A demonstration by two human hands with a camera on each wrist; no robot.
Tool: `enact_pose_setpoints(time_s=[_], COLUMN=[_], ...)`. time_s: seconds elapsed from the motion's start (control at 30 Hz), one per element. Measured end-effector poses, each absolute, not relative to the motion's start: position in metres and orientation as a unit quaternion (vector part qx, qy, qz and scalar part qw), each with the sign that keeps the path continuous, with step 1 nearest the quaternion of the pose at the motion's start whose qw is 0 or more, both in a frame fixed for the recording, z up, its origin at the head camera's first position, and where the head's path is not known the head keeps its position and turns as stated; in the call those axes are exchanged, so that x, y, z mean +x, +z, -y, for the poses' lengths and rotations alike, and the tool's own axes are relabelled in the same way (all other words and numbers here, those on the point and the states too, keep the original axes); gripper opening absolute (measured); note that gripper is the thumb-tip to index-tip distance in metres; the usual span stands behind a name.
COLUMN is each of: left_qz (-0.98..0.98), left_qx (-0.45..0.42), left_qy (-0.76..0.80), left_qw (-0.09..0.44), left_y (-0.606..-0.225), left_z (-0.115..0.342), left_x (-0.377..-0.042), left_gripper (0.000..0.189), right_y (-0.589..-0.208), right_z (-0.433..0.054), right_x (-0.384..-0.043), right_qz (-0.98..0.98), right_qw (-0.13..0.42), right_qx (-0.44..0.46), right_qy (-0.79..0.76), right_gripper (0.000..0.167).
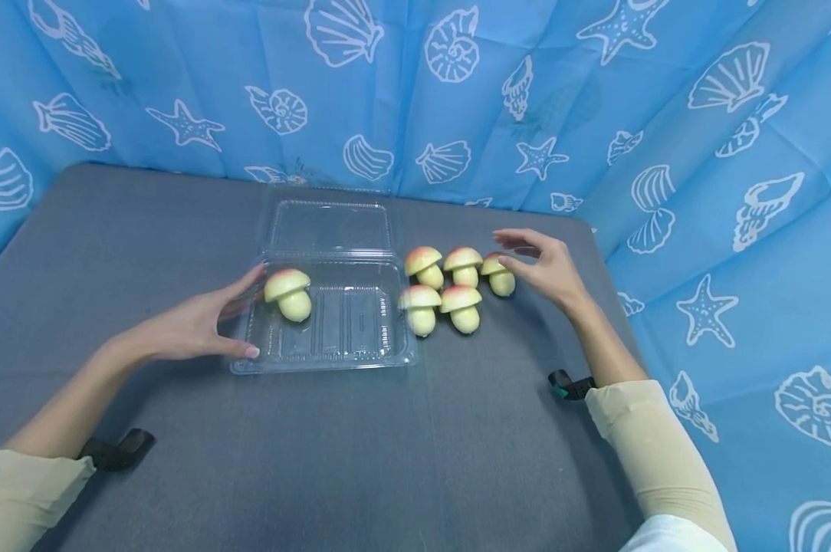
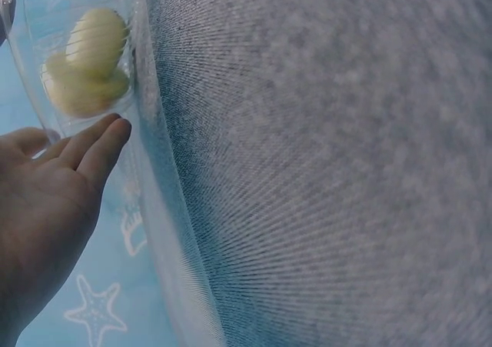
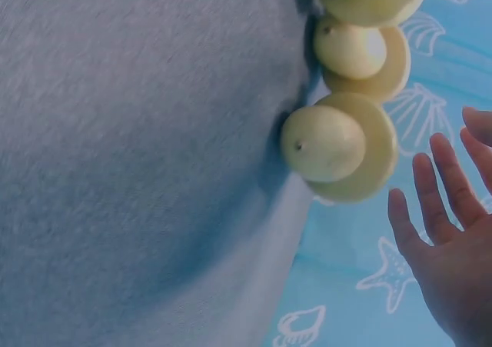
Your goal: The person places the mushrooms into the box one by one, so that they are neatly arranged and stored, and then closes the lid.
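A clear plastic clamshell container [image 1: 336, 326] lies on the table, its lid [image 1: 333, 226] folded back. Inside, at its left end, is one pale-yellow mushroom-shaped piece [image 1: 293, 296] with a reddish cap top. My left hand [image 1: 188, 326] rests at the container's left edge, thumb and fingers spread and fairly straight; the left wrist view has its fingertips [image 2: 117, 128] right at the wall. My right hand [image 1: 543, 268] hovers beside the rightmost mushroom-shaped piece [image 1: 501, 280], overlapping it in the head view. In the right wrist view its fingers [image 3: 434, 201] are extended, apart from that piece, holding nothing.
Several more mushroom-shaped pieces [image 1: 463, 309] stand in two rows right of the container, the nearest against its right edge. A grey cloth covers the table [image 1: 333, 460]. Blue shell-print curtains [image 1: 388, 100] hang along the back and right side.
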State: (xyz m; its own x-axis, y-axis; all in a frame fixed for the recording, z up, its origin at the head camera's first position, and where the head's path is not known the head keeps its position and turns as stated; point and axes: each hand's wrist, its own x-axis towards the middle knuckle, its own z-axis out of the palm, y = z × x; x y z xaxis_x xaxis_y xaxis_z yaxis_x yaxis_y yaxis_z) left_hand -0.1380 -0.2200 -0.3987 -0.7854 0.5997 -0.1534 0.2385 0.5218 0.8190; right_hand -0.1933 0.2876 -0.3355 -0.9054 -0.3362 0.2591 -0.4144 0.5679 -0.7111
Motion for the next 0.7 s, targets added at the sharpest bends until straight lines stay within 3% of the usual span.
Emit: enact_pose_setpoints(time_s=[0.2, 0.7], left_qz=[-0.847, -0.851], left_qx=[0.245, 0.240], left_qy=[0.421, 0.412], left_qw=[0.213, 0.219], left_y=[-0.399, -0.402], left_z=[0.220, 0.219], left_x=[-0.137, -0.141], left_gripper=[0.121, 0.122], right_y=[-0.345, -0.355], right_z=[-0.300, -0.308], right_x=[-0.199, -0.199], right_qz=[0.887, 0.897], right_qw=[0.043, -0.029], right_qx=[0.201, 0.154], right_qy=[0.414, 0.414], right_gripper=[0.040, 0.048])
